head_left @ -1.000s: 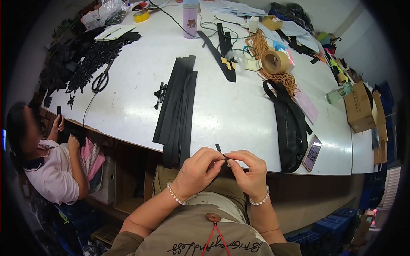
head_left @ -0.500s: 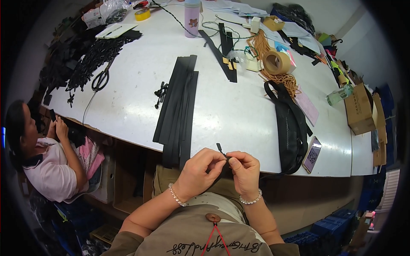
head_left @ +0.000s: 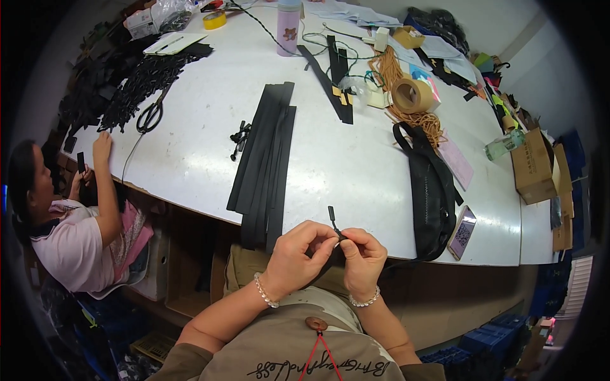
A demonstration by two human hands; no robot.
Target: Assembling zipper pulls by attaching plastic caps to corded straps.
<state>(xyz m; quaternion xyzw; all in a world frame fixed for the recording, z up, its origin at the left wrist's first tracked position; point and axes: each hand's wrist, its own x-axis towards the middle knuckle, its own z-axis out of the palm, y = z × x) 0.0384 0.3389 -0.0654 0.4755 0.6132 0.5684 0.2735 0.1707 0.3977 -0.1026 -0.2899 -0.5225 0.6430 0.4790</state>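
Over the near table edge, my left hand (head_left: 297,253) and my right hand (head_left: 362,261) meet fingertip to fingertip. Both pinch a small black zipper pull (head_left: 332,214), whose slim end sticks up above the fingers. A black strip seems to hang below it, mostly hidden by my hands. Just left of my hands, a bundle of long black strips (head_left: 264,159) lies partly over the table edge. Several small black pulls (head_left: 239,138) lie loose beside that bundle.
To the right are a black bag (head_left: 431,190) and a phone (head_left: 462,233). Farther back stand a brown tape roll (head_left: 412,96) and a lilac bottle (head_left: 287,32). Scissors (head_left: 150,117) lie left, near a heap of black pieces (head_left: 136,82). A co-worker (head_left: 76,235) sits at left.
The pull's free end now stands a little higher and more upright between my fingers. At left, the co-worker's one hand has reached up to the black heap's edge.
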